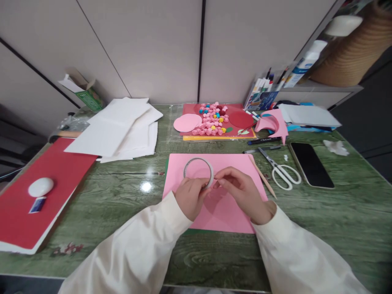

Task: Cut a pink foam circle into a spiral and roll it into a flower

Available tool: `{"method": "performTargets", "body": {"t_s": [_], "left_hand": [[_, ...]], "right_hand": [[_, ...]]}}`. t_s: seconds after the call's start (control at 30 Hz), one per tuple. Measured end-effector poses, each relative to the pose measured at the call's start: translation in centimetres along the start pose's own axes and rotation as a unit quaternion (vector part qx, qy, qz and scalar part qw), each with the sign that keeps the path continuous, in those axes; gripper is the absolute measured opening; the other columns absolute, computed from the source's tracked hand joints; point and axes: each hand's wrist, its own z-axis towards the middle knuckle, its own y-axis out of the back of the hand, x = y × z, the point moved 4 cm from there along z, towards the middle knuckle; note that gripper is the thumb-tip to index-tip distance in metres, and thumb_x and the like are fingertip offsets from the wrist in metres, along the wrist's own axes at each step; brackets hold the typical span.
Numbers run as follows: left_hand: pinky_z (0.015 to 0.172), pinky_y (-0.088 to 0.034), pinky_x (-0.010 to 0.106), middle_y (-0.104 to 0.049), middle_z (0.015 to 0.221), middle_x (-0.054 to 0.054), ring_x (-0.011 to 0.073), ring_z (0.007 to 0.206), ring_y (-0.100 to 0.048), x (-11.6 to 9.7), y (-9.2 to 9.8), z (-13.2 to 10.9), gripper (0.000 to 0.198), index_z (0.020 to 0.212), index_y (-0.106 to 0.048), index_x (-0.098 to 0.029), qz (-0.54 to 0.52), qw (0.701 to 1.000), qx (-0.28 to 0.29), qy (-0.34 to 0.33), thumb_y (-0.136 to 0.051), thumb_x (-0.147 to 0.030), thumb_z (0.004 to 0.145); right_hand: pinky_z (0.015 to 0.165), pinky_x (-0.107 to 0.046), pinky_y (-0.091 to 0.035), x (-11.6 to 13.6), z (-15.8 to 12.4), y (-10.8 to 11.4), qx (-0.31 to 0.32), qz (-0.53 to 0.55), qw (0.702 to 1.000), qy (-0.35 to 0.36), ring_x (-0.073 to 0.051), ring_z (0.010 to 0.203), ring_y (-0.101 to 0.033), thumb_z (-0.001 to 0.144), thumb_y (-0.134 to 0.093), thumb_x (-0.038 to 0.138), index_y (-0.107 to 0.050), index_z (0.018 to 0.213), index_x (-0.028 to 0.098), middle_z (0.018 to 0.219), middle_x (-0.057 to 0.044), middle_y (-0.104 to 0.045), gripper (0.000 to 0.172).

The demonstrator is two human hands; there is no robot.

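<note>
My left hand (191,198) is closed round the lower edge of a ring-shaped roll of tape (211,173), held above a pink sheet (174,167). Just right of the roll, my right hand (241,192) has its thumb and index finger brought together in a pinch; what lies between the fingertips is too small to make out. The pink sheet lies flat on the green table, with a green edge showing beneath it.
Scissors (284,175), a wooden stick (263,177) and a phone (312,165) lie to the right. Behind are pink paper balls (211,122) on red paper. White sheets (104,130) and a red sheet (58,175) are at left.
</note>
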Motion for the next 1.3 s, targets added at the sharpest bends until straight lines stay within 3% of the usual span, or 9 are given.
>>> {"method": "performTargets", "body": {"t_s": [0.13,0.3,0.4,0.57,0.77,1.13,1.3], "left_hand": [[0.066,-0.045,0.03,-0.062,0.076,0.007,0.0165,0.071,-0.057,0.0,0.0,-0.1,0.019,0.094,-0.052,-0.014,0.014,1.0,-0.012,-0.005,-0.043,-0.026,0.082],[0.064,-0.046,0.03,-0.062,0.075,0.006,0.016,0.068,-0.057,0.2,0.0,-0.1,0.02,0.096,-0.052,-0.014,0.03,0.999,-0.027,-0.016,-0.042,-0.025,0.082],[0.063,-0.047,0.029,-0.062,0.074,0.006,0.0158,0.068,-0.057,0.4,0.0,-0.1,0.019,0.096,-0.051,-0.014,0.037,0.998,-0.039,-0.019,-0.043,-0.024,0.082],[0.065,-0.047,0.029,-0.063,0.075,0.005,0.0154,0.069,-0.057,0.7,0.1,-0.2,0.02,0.098,-0.051,-0.015,0.043,0.997,-0.054,-0.029,-0.043,-0.024,0.082],[0.065,-0.046,0.03,-0.063,0.074,0.006,0.0155,0.068,-0.057,0.2,0.1,-0.2,0.019,0.096,-0.051,-0.013,0.053,0.996,-0.058,-0.052,-0.044,-0.023,0.081],[0.065,-0.046,0.03,-0.064,0.076,0.006,0.0157,0.068,-0.057,0.5,0.1,-0.1,0.019,0.096,-0.052,-0.014,0.057,0.996,-0.051,-0.036,-0.044,-0.024,0.082],[0.065,-0.045,0.03,-0.064,0.075,0.005,0.0155,0.07,-0.058,0.1,0.0,-0.1,0.018,0.096,-0.052,-0.014,0.065,0.996,-0.042,-0.055,-0.043,-0.022,0.082]], "right_hand": [[0.067,-0.027,-0.049,0.2,-0.1,0.1,0.0,-0.018,1.0,0.009,-0.014,0.072,-0.059,0.081,-0.049,0.019,-0.055,0.081,0.019,0.081,-0.003,-0.057,0.006],[0.079,-0.032,-0.047,0.8,-0.5,-0.1,-0.047,-0.172,0.98,0.088,-0.017,0.09,-0.057,0.081,-0.047,0.016,-0.056,0.107,0.025,0.103,-0.004,-0.056,0.029],[0.084,-0.031,-0.046,1.0,-0.7,-0.4,-0.038,-0.215,0.969,0.116,-0.017,0.099,-0.053,0.082,-0.044,0.011,-0.057,0.108,0.028,0.105,-0.003,-0.057,0.034],[0.079,-0.03,-0.047,1.1,-0.8,-0.4,-0.058,-0.237,0.963,0.117,-0.017,0.09,-0.056,0.079,-0.047,0.011,-0.063,0.093,0.025,0.093,-0.003,-0.06,0.025],[0.082,-0.029,-0.045,1.2,-0.8,-0.4,-0.072,-0.252,0.959,0.104,-0.016,0.093,-0.055,0.08,-0.047,0.012,-0.058,0.106,0.025,0.099,-0.003,-0.058,0.031],[0.07,-0.029,-0.047,1.2,-0.8,0.0,-0.102,-0.246,0.959,0.098,-0.016,0.076,-0.057,0.078,-0.053,0.014,-0.061,0.083,0.021,0.08,-0.002,-0.06,0.012],[0.081,-0.033,-0.042,1.1,-1.0,-0.3,-0.099,-0.323,0.926,0.166,-0.018,0.092,-0.054,0.08,-0.05,0.013,-0.059,0.102,0.023,0.099,-0.005,-0.06,0.026]]}}
